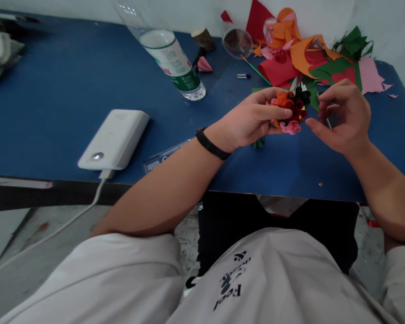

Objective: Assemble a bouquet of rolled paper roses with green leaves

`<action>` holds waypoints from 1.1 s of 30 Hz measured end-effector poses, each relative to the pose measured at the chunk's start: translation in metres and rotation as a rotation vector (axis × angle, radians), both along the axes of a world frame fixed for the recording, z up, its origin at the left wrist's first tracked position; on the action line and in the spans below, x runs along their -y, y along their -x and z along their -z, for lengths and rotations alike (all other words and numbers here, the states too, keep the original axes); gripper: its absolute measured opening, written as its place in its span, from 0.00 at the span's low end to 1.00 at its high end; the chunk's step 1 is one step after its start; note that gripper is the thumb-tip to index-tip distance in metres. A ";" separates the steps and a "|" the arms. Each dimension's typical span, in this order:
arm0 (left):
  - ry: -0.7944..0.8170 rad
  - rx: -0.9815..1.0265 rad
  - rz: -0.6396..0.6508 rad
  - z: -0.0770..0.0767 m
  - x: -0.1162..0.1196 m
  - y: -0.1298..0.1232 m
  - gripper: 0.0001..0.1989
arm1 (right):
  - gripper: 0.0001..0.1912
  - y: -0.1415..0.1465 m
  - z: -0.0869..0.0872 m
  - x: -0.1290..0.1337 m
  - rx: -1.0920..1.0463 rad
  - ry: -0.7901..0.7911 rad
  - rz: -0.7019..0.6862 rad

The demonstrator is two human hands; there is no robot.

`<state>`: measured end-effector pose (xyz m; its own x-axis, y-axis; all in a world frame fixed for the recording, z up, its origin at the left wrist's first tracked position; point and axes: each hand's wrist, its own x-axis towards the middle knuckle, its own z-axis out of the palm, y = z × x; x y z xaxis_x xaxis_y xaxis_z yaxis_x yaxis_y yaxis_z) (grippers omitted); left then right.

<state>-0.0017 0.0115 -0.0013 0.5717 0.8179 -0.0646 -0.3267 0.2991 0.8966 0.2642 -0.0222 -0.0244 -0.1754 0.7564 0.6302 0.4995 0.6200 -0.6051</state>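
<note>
My left hand (pixel 253 117) is closed round a small cluster of curled paper flowers (pixel 290 110) in red, orange, pink and dark green, held above the blue table. Its thumb or a finger lies across the front of the cluster. Just right of the flowers is my right hand (pixel 346 112), its fingers curled and its thumb apart, not touching the cluster. Between its fingers nothing can be made out. Behind the flowers the metal of what looks like scissors (pixel 295 84) shows. A piece of green paper (pixel 258 143) lies under my left hand.
The blue table (pixel 54 90) carries a white power bank (pixel 114 139) with a cable, a clear ruler (pixel 165 155) and a tilted-looking plastic bottle (pixel 175 63). Coloured paper scraps (pixel 337 69) pile up at the back right, beside a clear cup (pixel 236 42) and a pink paper cone (pixel 204 64).
</note>
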 end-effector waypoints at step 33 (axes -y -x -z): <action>-0.098 -0.093 0.097 0.008 0.001 -0.002 0.33 | 0.22 0.011 0.007 -0.011 -0.118 0.081 -0.209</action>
